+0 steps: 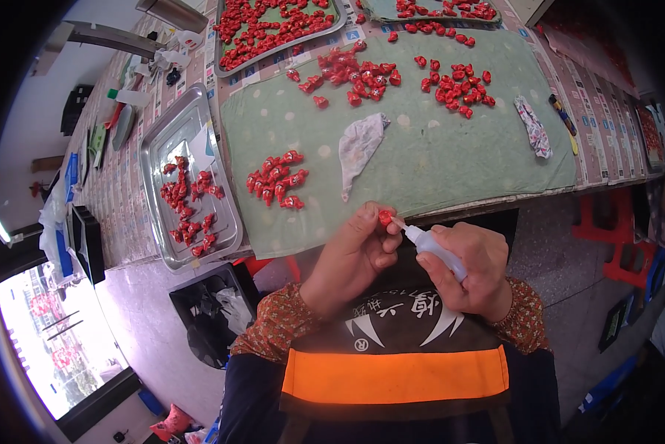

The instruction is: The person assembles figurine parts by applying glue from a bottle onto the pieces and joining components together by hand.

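Note:
My left hand (351, 255) pinches a small shiny red piece (385, 217) between thumb and fingertips, just off the table's near edge. In my right hand (474, 265) is a translucent white squeeze bottle (437, 250), tilted so its thin nozzle meets or nearly meets the red piece. Whether the tip touches cannot be made out. Beyond my hands, a crumpled pale cloth (362, 148) lies on a green dotted cloth (436, 166). A cluster of red figure-like pieces (277, 180) sits left of it. Looser red pieces lie farther back, in a middle group (351, 70) and a right group (460, 87).
A metal tray (233, 235) with several red pieces stands at the left. Fuller trays (220, 44) of red pieces are at the back. On the right lie a rolled patterned cloth (532, 127) and a dark-handled tool (562, 115). Below the table are a black bin (199, 333) and red stools (606, 229).

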The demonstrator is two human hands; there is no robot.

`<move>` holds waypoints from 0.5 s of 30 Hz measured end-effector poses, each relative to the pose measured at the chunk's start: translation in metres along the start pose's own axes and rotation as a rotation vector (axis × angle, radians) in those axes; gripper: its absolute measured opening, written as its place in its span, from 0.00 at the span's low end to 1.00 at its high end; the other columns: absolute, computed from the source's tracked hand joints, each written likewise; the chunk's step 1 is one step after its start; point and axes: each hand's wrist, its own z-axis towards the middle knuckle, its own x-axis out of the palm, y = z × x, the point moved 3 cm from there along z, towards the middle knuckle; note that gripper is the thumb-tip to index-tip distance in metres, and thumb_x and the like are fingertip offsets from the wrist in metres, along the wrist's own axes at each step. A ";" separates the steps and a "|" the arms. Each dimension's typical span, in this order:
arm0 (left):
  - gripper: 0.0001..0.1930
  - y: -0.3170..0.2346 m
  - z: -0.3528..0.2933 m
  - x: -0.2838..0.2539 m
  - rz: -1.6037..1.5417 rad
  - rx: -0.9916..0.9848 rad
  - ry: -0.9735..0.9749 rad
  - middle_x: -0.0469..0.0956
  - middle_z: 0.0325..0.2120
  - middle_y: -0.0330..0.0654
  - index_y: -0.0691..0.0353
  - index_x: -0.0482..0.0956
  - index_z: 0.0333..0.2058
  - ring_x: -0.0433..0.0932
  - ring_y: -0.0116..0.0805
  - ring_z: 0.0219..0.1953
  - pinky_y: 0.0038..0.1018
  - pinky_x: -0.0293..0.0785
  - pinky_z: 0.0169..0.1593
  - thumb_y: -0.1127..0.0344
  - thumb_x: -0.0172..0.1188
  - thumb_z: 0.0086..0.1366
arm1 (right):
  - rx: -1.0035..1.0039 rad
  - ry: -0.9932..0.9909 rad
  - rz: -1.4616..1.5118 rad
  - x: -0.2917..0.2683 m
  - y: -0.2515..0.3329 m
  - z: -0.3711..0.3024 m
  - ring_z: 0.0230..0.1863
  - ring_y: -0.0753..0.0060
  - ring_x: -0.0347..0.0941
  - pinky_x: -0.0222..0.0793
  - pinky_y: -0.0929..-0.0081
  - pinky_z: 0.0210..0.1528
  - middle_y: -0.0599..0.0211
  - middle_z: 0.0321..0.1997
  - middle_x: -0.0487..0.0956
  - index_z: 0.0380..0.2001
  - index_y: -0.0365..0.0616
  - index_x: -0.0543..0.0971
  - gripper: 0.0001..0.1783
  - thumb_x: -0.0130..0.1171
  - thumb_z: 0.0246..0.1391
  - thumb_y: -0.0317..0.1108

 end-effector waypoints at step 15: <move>0.10 -0.007 -0.004 0.003 0.231 0.173 -0.121 0.71 0.34 0.37 0.58 0.69 0.38 0.67 0.23 0.31 0.19 0.65 0.30 0.58 0.48 0.73 | -0.017 -0.007 -0.028 -0.001 0.003 -0.001 0.18 0.59 0.72 0.68 0.70 0.20 0.60 0.21 0.73 0.40 0.37 0.74 0.20 0.69 0.42 0.28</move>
